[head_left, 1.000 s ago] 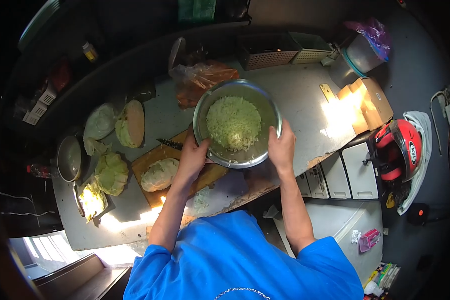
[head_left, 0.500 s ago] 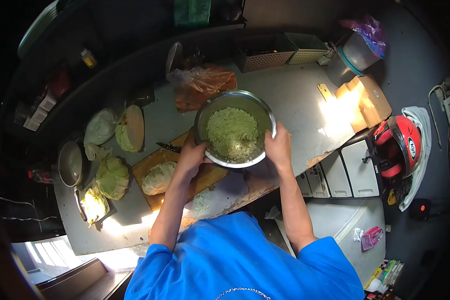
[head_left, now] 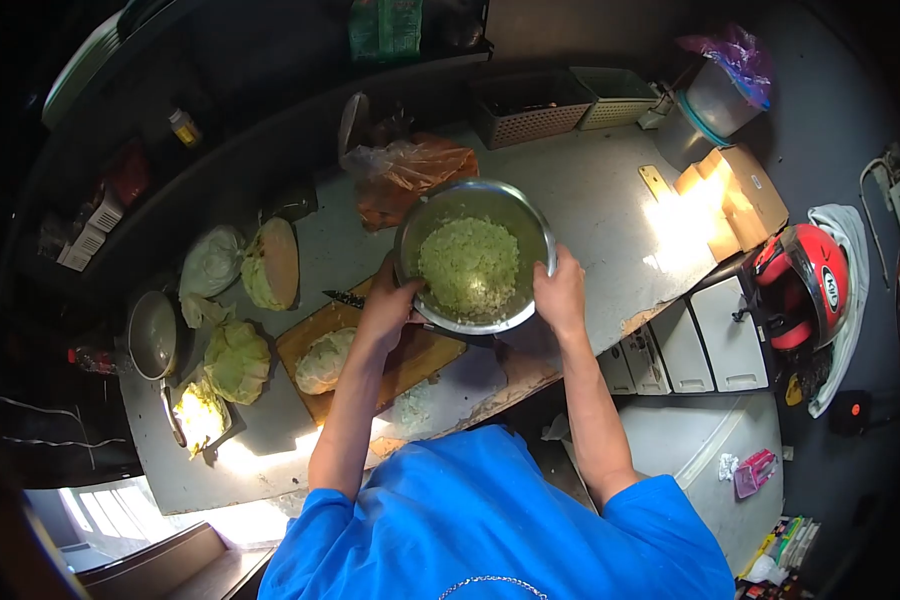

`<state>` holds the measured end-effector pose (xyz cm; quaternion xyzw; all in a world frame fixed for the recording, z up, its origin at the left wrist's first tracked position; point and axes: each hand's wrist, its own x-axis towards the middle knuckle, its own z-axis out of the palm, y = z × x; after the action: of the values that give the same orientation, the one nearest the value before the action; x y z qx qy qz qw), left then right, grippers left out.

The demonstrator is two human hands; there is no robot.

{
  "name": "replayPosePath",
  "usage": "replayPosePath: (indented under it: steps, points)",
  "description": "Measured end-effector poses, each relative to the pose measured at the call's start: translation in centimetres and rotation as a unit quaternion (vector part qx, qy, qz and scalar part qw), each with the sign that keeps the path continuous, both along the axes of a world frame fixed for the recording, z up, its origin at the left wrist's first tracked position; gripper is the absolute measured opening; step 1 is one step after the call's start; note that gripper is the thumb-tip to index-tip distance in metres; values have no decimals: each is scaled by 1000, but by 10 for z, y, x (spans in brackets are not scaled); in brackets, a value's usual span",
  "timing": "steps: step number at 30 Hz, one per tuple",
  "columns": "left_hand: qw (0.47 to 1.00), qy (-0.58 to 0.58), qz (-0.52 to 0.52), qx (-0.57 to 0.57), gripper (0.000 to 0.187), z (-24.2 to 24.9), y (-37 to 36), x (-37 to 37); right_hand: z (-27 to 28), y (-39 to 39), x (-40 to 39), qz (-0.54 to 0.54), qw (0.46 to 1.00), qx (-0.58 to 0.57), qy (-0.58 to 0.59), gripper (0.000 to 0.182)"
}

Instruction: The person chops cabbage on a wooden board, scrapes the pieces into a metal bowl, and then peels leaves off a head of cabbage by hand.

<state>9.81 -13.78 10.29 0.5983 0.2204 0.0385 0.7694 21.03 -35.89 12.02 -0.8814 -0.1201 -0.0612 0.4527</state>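
Metal bowl (head_left: pixel 475 200) of chopped greens (head_left: pixel 468 262), left hand (head_left: pixel 386 305) gripping its near-left rim, right hand (head_left: pixel 561 296) its right (thumbs up top), both arms (head_left: pixel 598 420) stretched out.

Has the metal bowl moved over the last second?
Yes, slightly: the metal bowl looks smaller, probably lower, and its far rim has shifted down the picture relative to the plastic bag.

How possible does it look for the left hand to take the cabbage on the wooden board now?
Probably not at once: the left hand is occupied, holding the metal bowl. The cabbage lies nearby on the wooden board, partly behind the forearm.
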Motion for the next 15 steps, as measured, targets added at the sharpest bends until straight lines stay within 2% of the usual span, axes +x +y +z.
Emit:
replayPosePath:
  steps: [1, 2, 3, 4, 6, 8, 10, 12, 14, 15]
  points:
    - [1000, -2, 0, 0, 59, 1, -2, 0, 2, 2, 2, 1, 999, 18, -48, 21]
    - [996, -83, 26, 32, 59, 2, -4, 2, 6, 2, 3, 2, 998, 19, -52, 21]
    - [983, -162, 52, 63, 60, 8, -8, 2, 21, 4, -3, 0, 994, 103, -39, 22]
    - [983, -162, 52, 64, 60, 15, -11, 1, 30, 4, -9, -1, 982, 187, -24, 22]
    - [990, -122, 54, 36, 65, 27, -15, -1, 27, 1, -6, -3, 984, 177, 6, 24]
    - [990, -122, 56, 43, 64, 4, -13, 1, 4, -1, 6, 6, 996, 65, -58, 25]
    - [990, -121, 63, 44, 62, 8, -10, 7, 9, 0, 5, 2, 996, 61, -59, 25]
    - [999, -42, 29, 9, 61, 11, -9, 1, 4, -5, -1, -5, 998, 48, -41, 24]
    - [999, -33, 20, 16, 61, 18, -4, 7, 1, -4, 11, -10, 1000, 9, 7, 25]
    - [998, -50, 16, 21, 60, 19, -1, 11, 6, 0, 13, -10, 1000, 4, -5, 24]
